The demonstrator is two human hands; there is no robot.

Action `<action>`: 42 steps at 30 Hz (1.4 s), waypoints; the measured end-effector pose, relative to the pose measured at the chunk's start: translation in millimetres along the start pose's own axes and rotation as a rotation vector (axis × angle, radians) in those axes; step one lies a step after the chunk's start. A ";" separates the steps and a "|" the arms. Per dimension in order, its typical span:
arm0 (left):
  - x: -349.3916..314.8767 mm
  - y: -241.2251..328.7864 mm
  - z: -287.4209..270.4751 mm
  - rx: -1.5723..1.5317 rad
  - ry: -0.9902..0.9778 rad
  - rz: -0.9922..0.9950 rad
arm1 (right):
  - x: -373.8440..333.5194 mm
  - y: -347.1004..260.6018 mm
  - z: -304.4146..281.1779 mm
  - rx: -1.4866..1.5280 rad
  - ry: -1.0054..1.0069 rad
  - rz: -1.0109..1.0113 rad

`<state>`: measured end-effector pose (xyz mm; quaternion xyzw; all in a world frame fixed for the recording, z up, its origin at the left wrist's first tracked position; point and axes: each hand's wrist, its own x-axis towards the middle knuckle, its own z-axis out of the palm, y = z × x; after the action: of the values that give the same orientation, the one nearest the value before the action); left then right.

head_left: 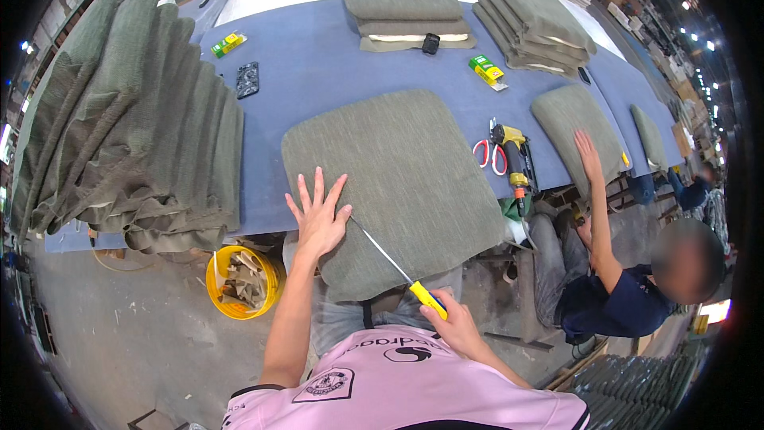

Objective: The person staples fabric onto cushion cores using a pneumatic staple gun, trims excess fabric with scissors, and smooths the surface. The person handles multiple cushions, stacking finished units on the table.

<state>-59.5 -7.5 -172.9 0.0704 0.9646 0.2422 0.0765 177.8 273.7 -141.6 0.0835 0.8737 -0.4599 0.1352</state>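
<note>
A grey-green fabric-covered seat cushion (398, 151) lies in front of me, its near edge overhanging the table's front edge. My left hand (321, 227) rests on the cushion's left part, fingers spread out and holding nothing. My right hand (460, 325) is closed around the yellow-and-black handle of a long screwdriver (427, 299). Its thin metal shaft slants up and left across the cushion, with the tip close to my left thumb. Whether the tip presses into the fabric I cannot tell.
Folded grey-green covers (151, 119) are piled at left above a yellow bucket (278, 283) of scraps. Cushion stacks (406, 0) stand at the back. Red-handled scissors (483, 151) and a yellow-black staple gun (513, 155) lie at right. A co-worker (609, 295) touches another cushion (565, 123).
</note>
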 end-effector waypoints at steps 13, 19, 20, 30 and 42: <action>0.8 -3.6 5.8 0.008 0.058 0.023 | -1.9 4.0 -0.7 -0.340 0.298 -0.247; 1.5 -3.2 7.2 0.020 0.063 0.019 | -0.3 -10.7 -3.5 -0.418 0.289 -0.215; 1.7 -2.7 7.8 0.025 0.062 0.019 | 1.5 -11.0 -4.3 -0.420 0.280 -0.212; 0.9 -3.3 7.1 0.027 0.069 0.021 | -3.4 -12.8 -23.4 -0.471 0.227 -0.187; 1.1 -2.3 9.0 0.031 0.069 0.021 | 7.9 -8.1 -11.0 -0.328 0.220 -0.236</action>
<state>-59.2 -5.2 -182.0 0.0732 0.9695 0.2305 0.0395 166.3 278.5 -131.9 0.0074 0.9499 -0.3125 -0.0036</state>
